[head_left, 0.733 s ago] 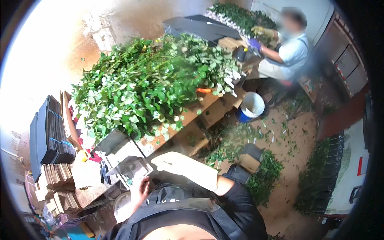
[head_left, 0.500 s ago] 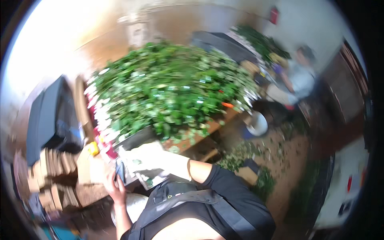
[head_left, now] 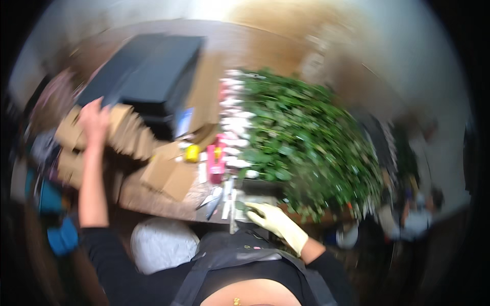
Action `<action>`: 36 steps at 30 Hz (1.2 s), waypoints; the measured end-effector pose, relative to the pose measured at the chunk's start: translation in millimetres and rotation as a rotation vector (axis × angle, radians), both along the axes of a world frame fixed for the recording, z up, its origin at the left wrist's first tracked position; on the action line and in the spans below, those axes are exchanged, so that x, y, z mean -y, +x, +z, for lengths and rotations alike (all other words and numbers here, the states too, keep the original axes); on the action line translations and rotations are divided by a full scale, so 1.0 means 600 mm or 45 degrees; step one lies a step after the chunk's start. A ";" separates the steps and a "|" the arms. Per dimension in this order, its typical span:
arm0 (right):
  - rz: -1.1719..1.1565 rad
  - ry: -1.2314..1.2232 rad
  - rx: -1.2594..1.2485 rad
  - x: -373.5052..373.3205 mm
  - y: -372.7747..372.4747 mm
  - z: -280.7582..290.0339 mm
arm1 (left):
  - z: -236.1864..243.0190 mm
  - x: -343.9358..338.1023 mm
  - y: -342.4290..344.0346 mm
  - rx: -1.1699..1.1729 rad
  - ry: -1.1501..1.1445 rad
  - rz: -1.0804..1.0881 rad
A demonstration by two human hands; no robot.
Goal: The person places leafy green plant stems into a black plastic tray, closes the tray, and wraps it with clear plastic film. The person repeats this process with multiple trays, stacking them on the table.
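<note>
My bare left hand [head_left: 94,122] is stretched out to the far left, over a stack of folded brown cardboard pieces [head_left: 125,130]. Blur hides how its fingers lie on the cardboard. My right hand [head_left: 275,224], in a pale yellow glove, rests by the table's front edge with thumb and fingers apart, holding nothing visible. Beside it are a dark shallow tray [head_left: 260,187] and a narrow light strip [head_left: 234,204]. Past the tray spreads a big heap of leafy green flower stems [head_left: 311,143], with white and pink heads [head_left: 236,122] lined along its left side.
Between my hands, the wooden table [head_left: 138,196] holds flat cardboard [head_left: 171,171], a yellow roll [head_left: 192,153], a pink object [head_left: 215,166] and a blade-like tool [head_left: 213,204]. Large dark boxes [head_left: 158,66] stand behind. A white rounded thing [head_left: 163,245] sits below. Another person [head_left: 416,219] is far right.
My view has swung left. My left hand has left the table beside the blade-like tool and reached out to the cardboard stack. My right hand now lies lower, by the tray.
</note>
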State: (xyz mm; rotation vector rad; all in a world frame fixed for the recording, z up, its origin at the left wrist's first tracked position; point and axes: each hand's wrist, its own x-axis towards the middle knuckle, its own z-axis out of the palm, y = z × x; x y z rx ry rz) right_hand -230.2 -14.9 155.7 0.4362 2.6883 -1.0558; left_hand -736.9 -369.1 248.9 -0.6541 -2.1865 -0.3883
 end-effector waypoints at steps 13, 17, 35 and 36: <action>-0.059 0.013 -0.167 -0.005 0.032 -0.017 | -0.170 0.074 -0.371 0.204 -0.635 0.223; -0.021 0.003 -0.263 -0.005 0.022 -0.029 | -0.125 0.114 -0.399 0.147 -0.628 0.108; -0.111 0.352 -1.234 -0.016 -0.012 0.078 | 0.141 -0.401 0.475 0.550 0.768 -1.304; -0.126 0.355 -1.387 -0.034 -0.022 0.135 | 0.125 -0.417 0.521 0.349 0.732 -1.335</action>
